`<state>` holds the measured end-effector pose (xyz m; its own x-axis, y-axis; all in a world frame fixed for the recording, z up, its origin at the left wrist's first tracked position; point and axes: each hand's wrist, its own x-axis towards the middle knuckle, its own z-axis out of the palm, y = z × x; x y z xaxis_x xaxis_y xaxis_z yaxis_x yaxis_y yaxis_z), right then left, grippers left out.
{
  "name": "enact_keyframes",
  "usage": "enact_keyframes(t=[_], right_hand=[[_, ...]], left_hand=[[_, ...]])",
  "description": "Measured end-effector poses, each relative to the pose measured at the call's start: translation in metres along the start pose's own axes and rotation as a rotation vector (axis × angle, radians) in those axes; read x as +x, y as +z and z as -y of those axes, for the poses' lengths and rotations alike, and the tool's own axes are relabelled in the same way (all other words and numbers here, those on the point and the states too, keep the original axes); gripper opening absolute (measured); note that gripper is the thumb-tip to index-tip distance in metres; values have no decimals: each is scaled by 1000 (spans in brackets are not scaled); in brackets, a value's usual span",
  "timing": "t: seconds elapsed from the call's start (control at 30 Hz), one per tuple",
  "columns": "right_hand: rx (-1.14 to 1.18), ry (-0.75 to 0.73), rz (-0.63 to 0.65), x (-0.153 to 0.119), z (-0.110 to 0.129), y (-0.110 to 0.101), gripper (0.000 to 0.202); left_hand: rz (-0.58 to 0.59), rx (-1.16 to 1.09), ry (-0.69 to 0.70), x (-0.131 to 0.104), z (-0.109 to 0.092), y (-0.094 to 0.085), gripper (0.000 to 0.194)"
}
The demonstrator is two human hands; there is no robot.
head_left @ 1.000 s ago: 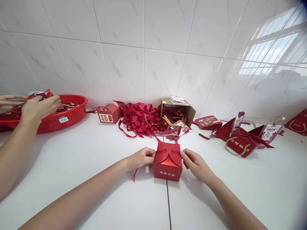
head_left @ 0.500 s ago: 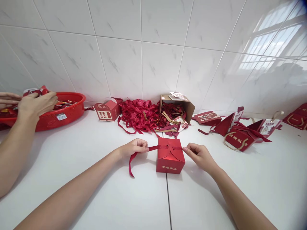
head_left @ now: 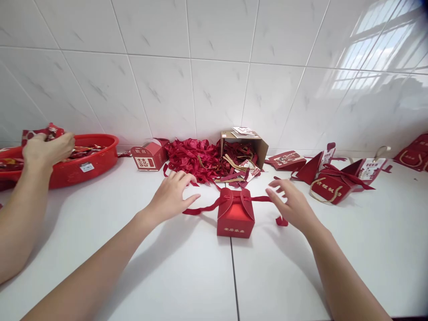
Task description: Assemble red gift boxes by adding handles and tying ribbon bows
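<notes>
A small red gift box [head_left: 236, 225] with gold characters stands upright on the white table, its curved top flaps raised. Threaded through those flaps, a dark red ribbon [head_left: 209, 208] sticks out on both sides. My left hand [head_left: 170, 196] hovers over the ribbon's left end, thumb and fingers apart, holding nothing. On the other side, my right hand [head_left: 292, 205] has its fingers spread beside the ribbon's right part, whose curled end shows below the hand. Whether the right thumb brushes the ribbon is hard to see.
Behind the box lie a heap of red ribbons [head_left: 195, 158] and a cardboard box [head_left: 262, 151] on its side. A red-and-white box [head_left: 147, 158] stands left. Finished red boxes [head_left: 329, 185] sit right. Another person's hand [head_left: 47, 151] holds red packets over a red basin [head_left: 90, 167].
Both my hands have let go of the ribbon and opened. The box's top flaps have risen from lying flat. More ribbon now hangs out on the right, less on the left.
</notes>
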<state>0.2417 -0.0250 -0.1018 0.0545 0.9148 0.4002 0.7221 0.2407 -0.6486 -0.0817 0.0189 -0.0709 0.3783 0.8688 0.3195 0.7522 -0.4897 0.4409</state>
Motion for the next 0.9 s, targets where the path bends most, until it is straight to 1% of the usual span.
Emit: enact_keyframes(t=[0.03,0.07,0.1,0.13,0.17,0.2,0.23,0.27,0.3,0.33,0.37,0.4,0.43,0.47,0.53,0.6,0.63,0.67,0.7,0.77,0.83,0.9], right_hand=[[-16,8,-49,-1,2,-6,32],[-19,11,-35,-3,6,-12,33],[-4,8,59,-5,9,-16,34],[20,-2,218,-8,13,-19,36],[42,-11,404,-11,16,-19,38],[57,-12,574,-14,18,-18,39],[60,-3,688,-17,19,-15,39],[50,13,737,-19,17,-11,38],[30,33,741,-21,15,-6,35],[17,65,718,-23,11,-2,35],[32,111,681,-23,8,2,40],[80,161,624,-23,5,6,48],[165,215,544,-23,3,8,56],[288,262,446,-22,3,9,63],[592,302,242,-17,6,10,68],[847,258,118,-10,14,8,63],[937,230,73,-6,19,7,57],[1001,206,24,-1,24,5,50],[1042,183,-31,3,28,3,43],[1070,140,-144,13,37,-3,32],[1035,96,-223,23,46,-10,27],[968,41,-263,31,54,-17,25]], left_hand=[[-21,115,17,-5,-9,-1,23],[65,154,30,-11,-17,0,21],[221,124,42,-16,-25,3,22],[381,50,47,-20,-30,7,23],[501,-34,44,-23,-34,13,22],[547,-114,18,-25,-34,20,19],[541,-195,-31,-25,-32,27,15],[511,-254,-86,-24,-28,34,19],[477,-314,-146,-21,-23,41,31],[450,-375,-200,-18,-17,45,44],[425,-433,-241,-14,-12,47,54],[394,-495,-273,-10,-7,47,59],[358,-544,-288,-5,-5,45,60],[308,-607,-299,-1,-4,40,58],[175,-840,-339,6,-7,27,51],[44,-1151,-373,14,-16,12,44],[-9,-1283,-369,17,-21,5,39],[-44,-1366,-342,21,-26,-2,34],[-57,-1385,-295,24,-31,-8,31],[-94,-1305,-188,30,-40,-17,28],[-154,-1135,-94,34,-49,-23,28],[-220,-974,-26,38,-57,-26,31]])
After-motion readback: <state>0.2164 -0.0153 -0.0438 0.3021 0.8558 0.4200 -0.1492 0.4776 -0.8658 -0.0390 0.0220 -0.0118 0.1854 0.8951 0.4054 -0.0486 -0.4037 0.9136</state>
